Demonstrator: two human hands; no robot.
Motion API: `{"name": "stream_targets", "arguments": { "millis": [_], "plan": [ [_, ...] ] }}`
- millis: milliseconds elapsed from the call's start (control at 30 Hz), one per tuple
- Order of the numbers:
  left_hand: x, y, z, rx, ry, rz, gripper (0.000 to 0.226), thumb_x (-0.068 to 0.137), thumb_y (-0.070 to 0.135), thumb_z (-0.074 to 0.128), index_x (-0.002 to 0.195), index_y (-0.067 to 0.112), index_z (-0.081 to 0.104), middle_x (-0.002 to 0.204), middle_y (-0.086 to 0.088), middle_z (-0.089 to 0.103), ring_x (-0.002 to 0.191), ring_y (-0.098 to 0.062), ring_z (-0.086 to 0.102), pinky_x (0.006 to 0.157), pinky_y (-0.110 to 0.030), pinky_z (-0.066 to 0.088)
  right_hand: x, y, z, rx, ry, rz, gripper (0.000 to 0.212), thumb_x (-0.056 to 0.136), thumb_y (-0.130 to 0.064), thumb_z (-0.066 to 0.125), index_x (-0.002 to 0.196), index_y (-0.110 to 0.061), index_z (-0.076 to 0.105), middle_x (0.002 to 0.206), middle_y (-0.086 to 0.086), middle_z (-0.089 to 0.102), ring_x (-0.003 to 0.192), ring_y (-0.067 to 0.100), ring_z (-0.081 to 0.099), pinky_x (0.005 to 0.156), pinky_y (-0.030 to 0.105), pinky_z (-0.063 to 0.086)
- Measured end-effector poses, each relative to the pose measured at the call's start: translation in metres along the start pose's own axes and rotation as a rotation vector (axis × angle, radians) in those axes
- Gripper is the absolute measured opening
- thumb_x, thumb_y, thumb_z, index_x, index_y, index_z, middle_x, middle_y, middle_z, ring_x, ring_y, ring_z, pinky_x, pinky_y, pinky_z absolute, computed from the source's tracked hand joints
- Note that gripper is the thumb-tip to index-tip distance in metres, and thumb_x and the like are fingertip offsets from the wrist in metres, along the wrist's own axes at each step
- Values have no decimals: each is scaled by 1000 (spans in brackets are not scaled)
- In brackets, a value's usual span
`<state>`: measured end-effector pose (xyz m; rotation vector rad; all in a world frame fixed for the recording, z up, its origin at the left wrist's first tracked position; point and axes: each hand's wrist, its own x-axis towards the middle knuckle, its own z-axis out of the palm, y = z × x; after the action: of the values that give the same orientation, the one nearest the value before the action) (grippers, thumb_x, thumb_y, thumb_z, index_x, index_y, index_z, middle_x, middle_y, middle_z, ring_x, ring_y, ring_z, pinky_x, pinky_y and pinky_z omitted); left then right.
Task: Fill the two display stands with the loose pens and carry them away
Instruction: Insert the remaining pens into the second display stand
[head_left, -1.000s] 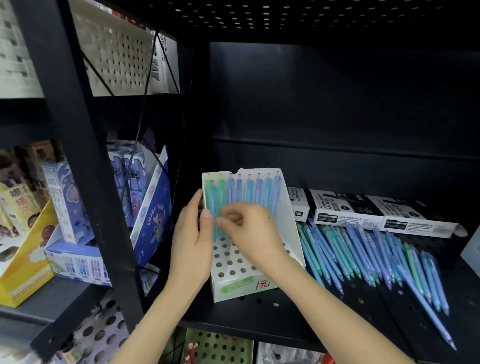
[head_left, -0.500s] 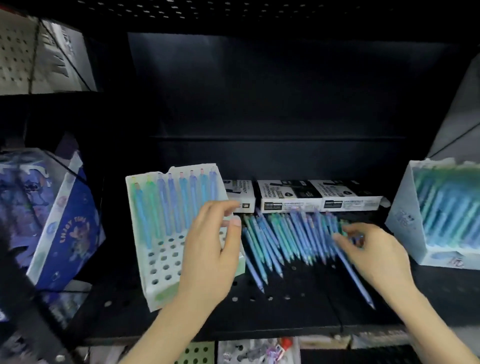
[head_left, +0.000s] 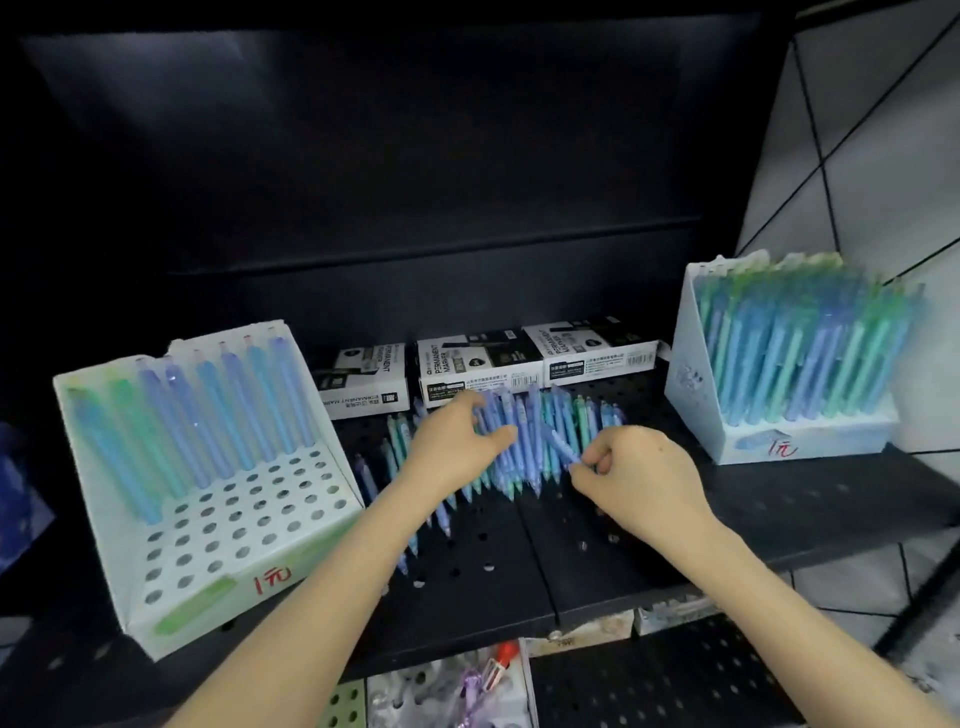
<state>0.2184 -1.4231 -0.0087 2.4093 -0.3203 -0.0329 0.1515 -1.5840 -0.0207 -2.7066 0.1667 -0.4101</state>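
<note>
A white display stand (head_left: 218, 540) stands at the left of the black shelf; one back row holds blue and green pens, and the holes in front are bare. A second stand (head_left: 789, 436) at the right is packed with pens. Loose blue and green pens (head_left: 550, 431) lie in a heap between them. My left hand (head_left: 457, 441) rests on the heap's left part with fingers curled over some pens. My right hand (head_left: 634, 473) pinches a blue pen (head_left: 561, 447) at the heap's right side.
Three black-and-white marker boxes (head_left: 478, 369) lie behind the heap against the shelf's back wall. The perforated shelf (head_left: 519, 571) ends at a front edge near me, with more stationery on the shelf below. A tiled wall rises at the right.
My view swung right from the left stand to the heap. My left hand left the stand and came onto the pens; my right hand closed on one blue pen.
</note>
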Motion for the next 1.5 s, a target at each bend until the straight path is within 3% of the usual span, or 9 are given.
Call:
{"name": "stream_targets", "arguments": {
  "millis": [133, 267, 467, 633, 767, 867, 1000, 1133, 1500],
  "plan": [
    [7, 2, 6, -78, -4, -21, 63, 81, 34, 70, 134, 14, 42, 131, -2, 51, 112, -17, 52, 92, -29, 42, 26, 11, -7, 255, 32, 64, 32, 83, -24, 61, 71, 5, 66, 60, 17, 62, 58, 30, 58, 55, 28, 44],
    [12, 7, 11, -17, -16, -24, 79, 74, 38, 75, 138, 14, 36, 129, -4, 53, 98, -15, 57, 86, -27, 44, 55, 16, -5, 470, 30, 147, 47, 83, -21, 63, 44, -11, 38, 36, -5, 25, 43, 17, 29, 53, 25, 29],
    [24, 17, 19, 1, -29, -90, 78, 69, 28, 80, 133, 12, 38, 103, 1, 61, 83, -15, 62, 80, -33, 52, 62, 22, 11, 470, 3, 148, 34, 85, -27, 61, 76, 5, 67, 59, 18, 58, 56, 23, 50, 54, 27, 37],
    [27, 22, 23, -16, -9, -117, 72, 73, 20, 77, 134, 7, 39, 130, -7, 50, 110, -21, 53, 89, -27, 39, 61, 25, 10, 505, 40, 127, 28, 85, -28, 62, 81, -2, 71, 82, 17, 70, 79, 33, 65, 70, 38, 53],
    [27, 19, 23, -92, -42, -125, 60, 83, 16, 68, 134, 3, 41, 112, -4, 57, 82, -12, 57, 78, -25, 48, 61, 26, 10, 555, 42, 130, 34, 85, -29, 62, 85, 5, 69, 87, 24, 68, 77, 38, 64, 75, 46, 53],
    [25, 17, 23, -96, -41, -103, 54, 94, 21, 54, 139, 2, 32, 103, 2, 53, 70, -2, 42, 59, -15, 35, 60, 26, 10, 608, 40, 135, 37, 86, -28, 61, 87, 8, 67, 92, 28, 66, 84, 43, 62, 79, 48, 52],
    [18, 16, 17, -215, -16, -107, 57, 99, 26, 43, 145, 2, 21, 138, -9, 42, 114, -19, 48, 90, -24, 38, 59, 28, 8, 732, 15, 185, 30, 86, -27, 63, 85, 3, 69, 82, 18, 68, 77, 26, 63, 74, 38, 52],
    [13, 12, 7, -335, -11, -159, 32, 100, 29, 40, 123, 7, 41, 90, -1, 46, 85, -16, 45, 71, -23, 39, 57, 27, 2, 889, -33, 227, 23, 86, -23, 66, 81, -1, 70, 71, 5, 62, 63, 11, 55, 55, 20, 40],
    [-60, -3, -51, -1008, 51, -76, 14, 97, 17, 43, 95, 6, 51, 59, 1, 45, 49, -12, 43, 41, -20, 38, 46, 13, -14, 1158, -162, 154, 8, 90, -6, 56, 89, -1, 63, 58, 2, 62, 45, 8, 47, 43, 19, 42]
  ]
}}
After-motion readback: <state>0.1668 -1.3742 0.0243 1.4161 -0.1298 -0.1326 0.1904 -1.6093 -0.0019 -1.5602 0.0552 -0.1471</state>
